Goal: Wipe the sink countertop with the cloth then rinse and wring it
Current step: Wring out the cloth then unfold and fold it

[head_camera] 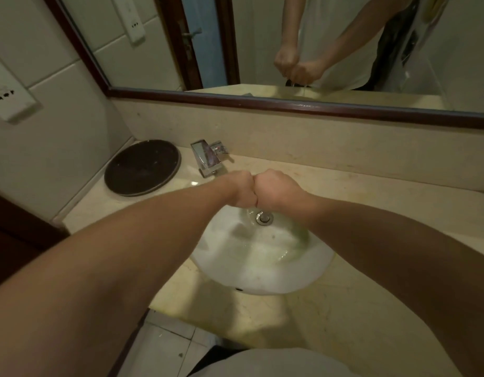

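— At the centre of the frame, where is the cloth kept?

— Between the two fists; almost all of it is hidden. Only a dark bit is glimpsed under the fists in the mirror [262, 50] at the top of the frame, with thin threads of water seen falling from it.

— How are the hands held?

— The left hand [239, 190] and right hand [276, 191] are pressed knuckle to knuckle, fingers curled tight around the cloth, above the white sink [262, 268].

— And what is seen around them?

— A metal drain [264, 217] is seen just below the fists. A chrome faucet [206, 156] stands up and left of them. A dark round tray [142, 167] lies further left on the beige countertop [371, 191].
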